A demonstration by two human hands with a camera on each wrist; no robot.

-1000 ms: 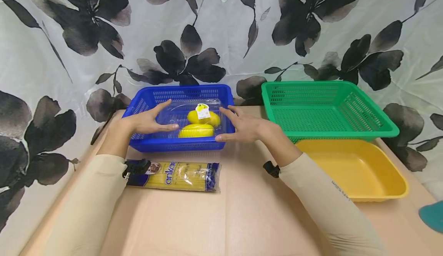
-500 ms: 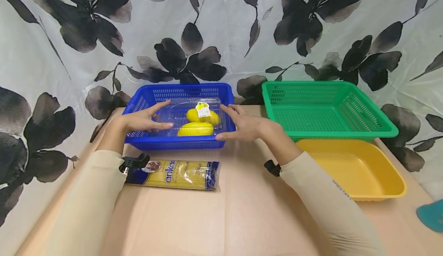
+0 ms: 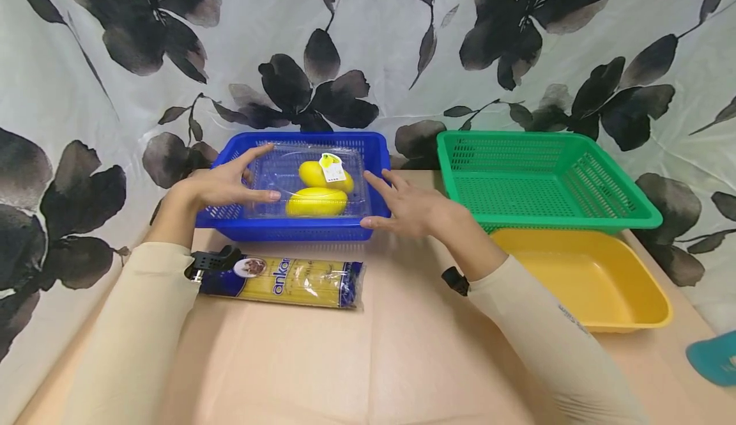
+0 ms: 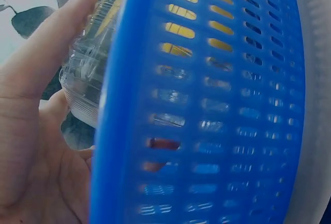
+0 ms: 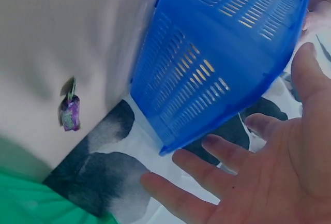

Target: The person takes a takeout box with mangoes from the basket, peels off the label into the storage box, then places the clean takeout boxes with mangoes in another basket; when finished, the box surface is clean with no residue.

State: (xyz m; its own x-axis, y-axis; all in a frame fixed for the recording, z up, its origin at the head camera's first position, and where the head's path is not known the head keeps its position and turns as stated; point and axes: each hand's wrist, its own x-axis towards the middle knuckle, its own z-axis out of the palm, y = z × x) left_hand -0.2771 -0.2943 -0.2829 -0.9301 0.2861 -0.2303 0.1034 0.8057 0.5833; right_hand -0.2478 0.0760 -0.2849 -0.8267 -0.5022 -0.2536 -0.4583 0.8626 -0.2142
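Observation:
A clear plastic box [image 3: 270,179] with two yellow fruits [image 3: 316,202] and a white label is tilted in the blue basket [image 3: 299,230]. My left hand [image 3: 221,185] grips the box's left end, thumb at the front. In the left wrist view the basket wall hides some of those fingers; the box [image 4: 85,74] shows above the rim. My right hand [image 3: 416,208] is spread beside the basket's right end, holding nothing. The right wrist view shows its fingers [image 5: 201,175] straight and apart near the basket [image 5: 207,74].
A spaghetti pack [image 3: 299,282] lies in front of the blue basket. At right stand a green basket [image 3: 552,222] and a yellow tray [image 3: 581,284], with a teal object [image 3: 713,358] at the table's edge. A small purple item [image 5: 70,113] lies on the table.
My left hand has moved slightly left and up with the plastic box, which now sits higher and further left in the basket. The right hand has barely moved.

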